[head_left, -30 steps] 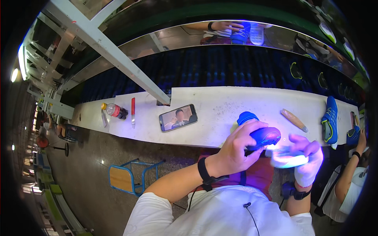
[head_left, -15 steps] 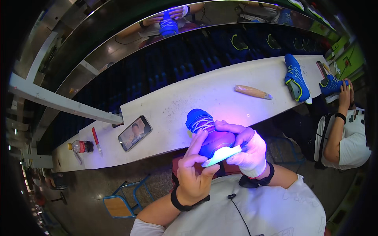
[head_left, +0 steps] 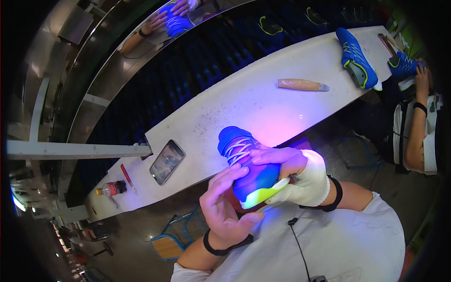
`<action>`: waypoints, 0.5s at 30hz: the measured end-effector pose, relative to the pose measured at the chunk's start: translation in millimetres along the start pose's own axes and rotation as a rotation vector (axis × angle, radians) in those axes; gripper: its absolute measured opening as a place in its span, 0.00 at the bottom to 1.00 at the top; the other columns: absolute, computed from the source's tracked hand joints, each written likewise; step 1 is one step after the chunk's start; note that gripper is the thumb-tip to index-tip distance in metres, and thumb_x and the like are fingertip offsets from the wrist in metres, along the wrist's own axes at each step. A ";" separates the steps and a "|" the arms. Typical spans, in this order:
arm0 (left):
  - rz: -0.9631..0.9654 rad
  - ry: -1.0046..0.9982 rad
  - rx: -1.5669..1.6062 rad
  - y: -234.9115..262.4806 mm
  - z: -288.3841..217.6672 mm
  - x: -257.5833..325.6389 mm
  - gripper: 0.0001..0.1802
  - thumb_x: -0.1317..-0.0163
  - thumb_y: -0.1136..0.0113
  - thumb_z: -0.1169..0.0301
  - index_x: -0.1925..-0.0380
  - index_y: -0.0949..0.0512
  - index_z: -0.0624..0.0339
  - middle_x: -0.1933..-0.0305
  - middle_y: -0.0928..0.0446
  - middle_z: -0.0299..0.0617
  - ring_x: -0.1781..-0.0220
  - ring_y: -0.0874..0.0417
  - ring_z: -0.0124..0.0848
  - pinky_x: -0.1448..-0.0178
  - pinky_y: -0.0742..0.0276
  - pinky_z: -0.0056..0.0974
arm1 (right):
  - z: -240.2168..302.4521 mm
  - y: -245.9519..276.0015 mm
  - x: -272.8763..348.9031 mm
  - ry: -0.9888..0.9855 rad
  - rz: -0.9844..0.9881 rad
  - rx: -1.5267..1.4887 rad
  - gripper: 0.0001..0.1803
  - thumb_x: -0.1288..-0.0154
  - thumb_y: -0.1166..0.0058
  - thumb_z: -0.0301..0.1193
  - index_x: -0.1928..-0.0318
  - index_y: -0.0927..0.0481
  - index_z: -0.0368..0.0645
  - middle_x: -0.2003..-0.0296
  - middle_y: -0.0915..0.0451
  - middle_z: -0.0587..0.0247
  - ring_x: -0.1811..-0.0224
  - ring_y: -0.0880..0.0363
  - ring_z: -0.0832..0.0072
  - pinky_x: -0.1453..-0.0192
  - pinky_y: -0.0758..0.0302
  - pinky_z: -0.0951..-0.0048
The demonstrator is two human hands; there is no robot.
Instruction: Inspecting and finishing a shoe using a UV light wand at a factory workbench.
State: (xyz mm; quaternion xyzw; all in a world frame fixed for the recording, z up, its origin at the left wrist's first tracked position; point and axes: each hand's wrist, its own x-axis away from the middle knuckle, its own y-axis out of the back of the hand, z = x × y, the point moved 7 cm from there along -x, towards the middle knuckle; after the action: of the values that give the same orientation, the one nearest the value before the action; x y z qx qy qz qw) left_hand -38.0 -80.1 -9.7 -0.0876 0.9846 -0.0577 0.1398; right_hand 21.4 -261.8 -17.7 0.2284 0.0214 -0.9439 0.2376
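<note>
A blue sneaker (head_left: 258,177) with pale laces is held at chest height, its toe toward me and its heel away. Violet light falls on it, and the sole edge at the toe glows yellow-green. My right hand (head_left: 305,181), in a white glove with bare fingertips, grips the toe's right side, fingers over the upper and palm by the sole. My left hand (head_left: 224,207) is bare. Its fingertips press on the shoe's left side, while the thumb sticks out below the toe, apart from the sole.
A white bench (head_left: 206,117) holds a wooden-handled tool (head_left: 300,84), another blue sneaker (head_left: 357,58), a phone (head_left: 167,162), a red-handled blade (head_left: 128,177) and a bottle (head_left: 112,189). A metal beam (head_left: 80,150) crosses left. A stool (head_left: 169,246) stands below. A co-worker's hand (head_left: 421,82) touches a shoe at right.
The view has turned, shifting the bench things. The violet glow on the toe and glove has weakened. My left fingers lie farther up the shoe's side, and that thumb sits lower.
</note>
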 end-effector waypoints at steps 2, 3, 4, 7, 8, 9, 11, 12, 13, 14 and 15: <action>0.353 -0.184 -0.480 -10.5 -23.1 -20.0 0.24 0.29 0.26 0.53 0.53 0.20 0.64 0.38 0.17 0.58 0.35 0.20 0.54 0.28 0.28 0.58 | 6.7 3.7 -4.2 0.050 -0.017 0.121 0.24 0.47 0.15 0.38 0.61 0.20 0.45 0.38 0.15 0.48 0.42 0.09 0.55 0.40 0.12 0.58; 0.359 -0.223 -0.481 -6.4 -17.1 -20.0 0.28 0.26 0.32 0.48 0.43 0.20 0.63 0.39 0.17 0.55 0.40 0.21 0.50 0.33 0.27 0.54 | 10.0 2.5 -6.5 -0.020 0.027 0.200 0.25 0.50 0.13 0.41 0.65 0.20 0.44 0.38 0.15 0.49 0.45 0.08 0.56 0.45 0.11 0.61; 0.369 -0.216 -0.502 -5.5 -14.5 -19.0 0.28 0.26 0.32 0.48 0.43 0.20 0.63 0.39 0.17 0.55 0.40 0.21 0.50 0.33 0.27 0.54 | 5.9 -0.2 -8.4 -0.082 0.076 0.271 0.27 0.54 0.12 0.44 0.69 0.20 0.44 0.38 0.15 0.50 0.49 0.08 0.57 0.51 0.11 0.63; 0.280 -0.205 -0.446 -1.6 -11.8 -14.4 0.23 0.23 0.36 0.53 0.43 0.23 0.61 0.40 0.16 0.56 0.39 0.21 0.50 0.30 0.29 0.55 | 1.2 -3.0 -13.4 0.057 0.001 0.346 0.29 0.57 0.11 0.46 0.74 0.22 0.45 0.41 0.14 0.52 0.54 0.08 0.58 0.57 0.13 0.65; 0.189 -0.179 -0.360 3.3 -10.7 -12.9 0.22 0.21 0.39 0.53 0.45 0.25 0.62 0.41 0.17 0.58 0.36 0.22 0.51 0.27 0.31 0.57 | -0.3 -5.1 -12.7 0.092 0.014 0.426 0.28 0.56 0.11 0.45 0.72 0.22 0.45 0.42 0.14 0.52 0.53 0.08 0.57 0.57 0.13 0.64; 0.095 -0.156 -0.275 11.2 -11.7 -12.3 0.21 0.19 0.43 0.53 0.47 0.27 0.62 0.42 0.18 0.61 0.34 0.22 0.53 0.24 0.33 0.59 | -14.8 -6.9 -10.0 0.089 -0.048 0.364 0.26 0.57 0.14 0.43 0.71 0.21 0.45 0.48 0.11 0.53 0.61 0.12 0.56 0.63 0.15 0.60; 0.090 -0.108 -0.271 21.5 -14.7 -13.6 0.19 0.18 0.45 0.55 0.47 0.28 0.62 0.44 0.17 0.62 0.34 0.22 0.54 0.22 0.34 0.61 | -38.6 -16.1 0.5 0.142 -0.039 0.401 0.25 0.58 0.14 0.41 0.70 0.20 0.45 0.47 0.12 0.54 0.59 0.13 0.56 0.61 0.15 0.58; 0.089 -0.057 -0.246 28.6 -15.8 -14.5 0.17 0.18 0.47 0.57 0.48 0.29 0.61 0.46 0.16 0.63 0.33 0.21 0.55 0.21 0.35 0.63 | -42.3 -19.8 2.6 0.187 -0.032 0.456 0.25 0.59 0.15 0.40 0.68 0.20 0.46 0.47 0.13 0.54 0.58 0.14 0.55 0.60 0.15 0.57; 0.076 0.022 -0.301 38.1 -18.8 -13.1 0.22 0.19 0.42 0.52 0.49 0.27 0.63 0.47 0.13 0.64 0.31 0.20 0.59 0.21 0.34 0.64 | -43.1 -25.4 1.4 0.214 -0.002 0.487 0.20 0.54 0.19 0.36 0.65 0.19 0.47 0.49 0.14 0.56 0.56 0.15 0.54 0.58 0.15 0.55; 0.069 0.031 -0.307 47.9 -26.4 -17.1 0.22 0.19 0.42 0.52 0.49 0.27 0.63 0.47 0.13 0.64 0.31 0.20 0.59 0.21 0.34 0.64 | -48.2 -29.8 1.0 0.210 0.003 0.476 0.20 0.54 0.19 0.36 0.65 0.19 0.47 0.49 0.14 0.56 0.56 0.15 0.54 0.58 0.15 0.55; 0.230 0.041 -0.401 46.5 -29.9 -21.8 0.22 0.25 0.33 0.56 0.47 0.25 0.62 0.42 0.14 0.62 0.28 0.21 0.59 0.20 0.32 0.63 | -51.7 -35.6 2.2 0.267 -0.007 0.474 0.17 0.51 0.22 0.33 0.64 0.18 0.47 0.51 0.14 0.56 0.56 0.15 0.54 0.58 0.15 0.54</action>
State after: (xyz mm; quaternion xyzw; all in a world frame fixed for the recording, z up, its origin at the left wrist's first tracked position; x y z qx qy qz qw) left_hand -33.2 -27.8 18.2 0.0002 0.9825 0.1537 0.1051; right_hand 25.2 -223.6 -67.2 0.4001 -0.1680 -0.8849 0.1693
